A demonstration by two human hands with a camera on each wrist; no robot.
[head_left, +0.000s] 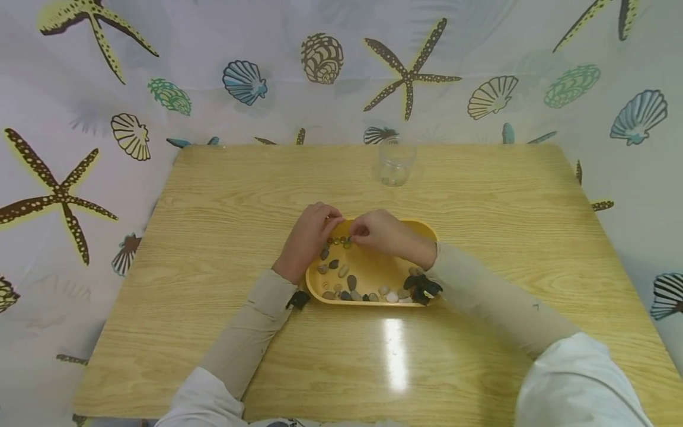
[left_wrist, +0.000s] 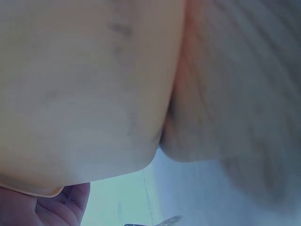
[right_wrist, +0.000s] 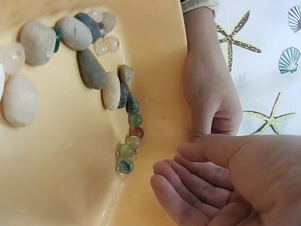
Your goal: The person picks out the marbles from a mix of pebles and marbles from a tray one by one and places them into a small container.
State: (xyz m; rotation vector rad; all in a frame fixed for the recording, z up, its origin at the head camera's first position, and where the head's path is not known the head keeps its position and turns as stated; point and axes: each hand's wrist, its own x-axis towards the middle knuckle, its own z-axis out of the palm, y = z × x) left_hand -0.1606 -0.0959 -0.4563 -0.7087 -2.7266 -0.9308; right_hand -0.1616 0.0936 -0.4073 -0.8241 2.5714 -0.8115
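Note:
A yellow oval tray (head_left: 384, 270) lies on the table with stones and glass marbles in it. My left hand (head_left: 309, 237) holds the tray's far left rim, with curled fingers and the thumb near the edge. Over the far side of the tray is my right hand (head_left: 386, 234), its fingers loosely bent beside the marbles. In the right wrist view, a blue-streaked marble (right_wrist: 125, 166) ends a short row of green, red and yellowish marbles. No marble shows between the right thumb and fingers. The left wrist view mostly shows the tray's outer wall (left_wrist: 84, 108).
Grey and pale stones (right_wrist: 92, 69) line the tray's near and left sides, with pinkish clear beads among them. A clear plastic cup (head_left: 396, 163) stands farther back on the wooden table (head_left: 240, 178). Behind hangs a cloth (head_left: 288, 112) printed with shells and starfish.

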